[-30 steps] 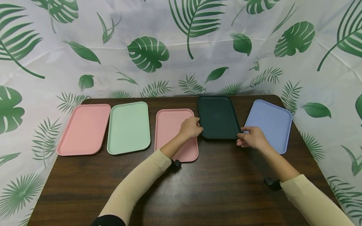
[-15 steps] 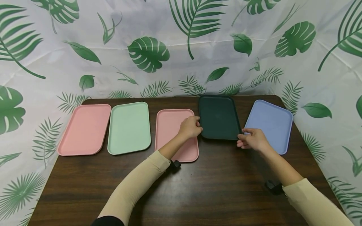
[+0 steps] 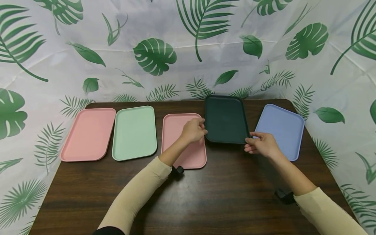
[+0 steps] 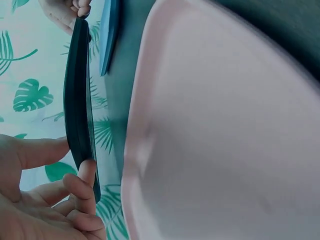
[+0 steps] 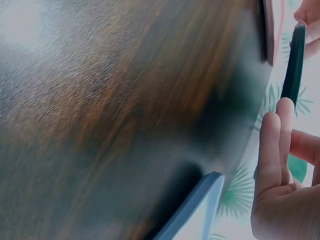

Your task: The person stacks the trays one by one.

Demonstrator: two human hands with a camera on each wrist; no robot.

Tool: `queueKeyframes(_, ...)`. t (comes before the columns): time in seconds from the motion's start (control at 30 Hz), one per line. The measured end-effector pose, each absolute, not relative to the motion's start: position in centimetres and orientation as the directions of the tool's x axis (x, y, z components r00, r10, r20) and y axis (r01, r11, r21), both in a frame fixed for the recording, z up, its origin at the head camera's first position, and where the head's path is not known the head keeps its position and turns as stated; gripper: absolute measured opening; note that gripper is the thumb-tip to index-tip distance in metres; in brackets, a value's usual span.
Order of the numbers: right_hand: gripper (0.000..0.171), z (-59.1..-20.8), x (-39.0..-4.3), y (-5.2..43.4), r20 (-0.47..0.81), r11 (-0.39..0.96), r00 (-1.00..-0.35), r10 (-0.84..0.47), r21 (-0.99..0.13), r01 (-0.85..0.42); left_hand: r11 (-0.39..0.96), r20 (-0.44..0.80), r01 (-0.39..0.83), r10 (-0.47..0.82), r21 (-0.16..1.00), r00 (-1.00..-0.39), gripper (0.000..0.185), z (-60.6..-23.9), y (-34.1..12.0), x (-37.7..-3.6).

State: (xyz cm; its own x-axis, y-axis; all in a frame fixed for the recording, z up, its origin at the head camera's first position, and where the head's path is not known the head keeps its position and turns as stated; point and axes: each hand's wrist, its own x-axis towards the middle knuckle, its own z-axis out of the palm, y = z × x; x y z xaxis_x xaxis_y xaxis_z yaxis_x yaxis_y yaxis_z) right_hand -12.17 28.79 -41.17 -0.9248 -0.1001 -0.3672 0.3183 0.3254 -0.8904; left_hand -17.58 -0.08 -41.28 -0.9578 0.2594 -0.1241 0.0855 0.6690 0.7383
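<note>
A dark green tray [image 3: 225, 119] hangs a little above the brown table [image 3: 205, 195], held by both near corners. My left hand [image 3: 193, 130] pinches its near left corner, thumb above and fingers below. My right hand [image 3: 259, 143] pinches its near right corner. In the left wrist view the dark green tray [image 4: 79, 100] shows edge-on between my thumb and fingers [image 4: 85, 192], over the pink tray [image 4: 225, 135]. In the right wrist view its edge [image 5: 293, 62] stands above my fingers [image 5: 272, 150].
Four other trays lie flat in a row: pink [image 3: 88, 133], mint green [image 3: 134, 132], pink [image 3: 182, 140] under my left forearm, and light blue [image 3: 280, 129] beside my right hand. A leaf-print curtain [image 3: 188, 49] encloses the table.
The dark green tray has come up off the table and shifted slightly back. Both hands rose with it, keeping their hold on its near corners.
</note>
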Motion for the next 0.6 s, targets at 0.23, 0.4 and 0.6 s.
queueKeyframes(0.23,0.061,-40.5,-12.0,27.5,-0.321,0.329,-0.94,-0.117,-0.906,0.268,0.606,-0.117,0.071,0.265,0.793,-0.957,0.054,-40.5,-2.4,-17.0)
queueKeyframes(0.4,0.062,-39.9,-11.8,26.4,-0.296,0.322,-0.945,-0.142,-0.916,0.239,0.538,-0.094,0.064,0.26,0.84,-0.961,0.053,-40.0,-4.2,-16.3)
queueKeyframes(0.6,0.058,-39.4,-11.4,25.0,-0.28,0.326,-0.947,-0.155,-0.92,0.219,0.513,-0.056,0.091,0.264,0.854,-0.963,0.052,-39.6,-6.1,-15.3)
